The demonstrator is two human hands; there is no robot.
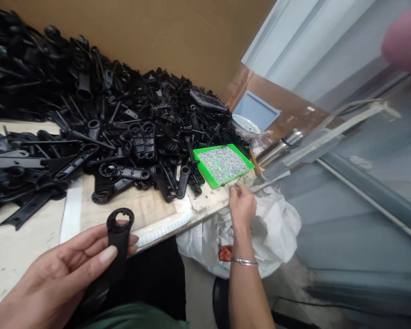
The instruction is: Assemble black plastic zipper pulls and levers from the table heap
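My left hand [78,262] grips a black plastic part with a ring-shaped end [118,237], thumb on its face and fingers behind, near the table's front edge. The ring points up and away from me; its lower end runs into dark shadow. My right hand [241,205] is at the table edge, thumb and fingertips pinched together. Whatever they hold, if anything, is too small to make out. Just beyond those fingertips lies a bright green tray [208,177] filled with small silvery metal pieces [224,162], which look like screws.
A large heap of black plastic parts [140,119] covers the back and left of the table [150,208], against a brown board. A blue bin [256,109], a white bowl [245,124] and a steel flask [274,151] stand at right. Below hangs a white plastic bag [277,228].
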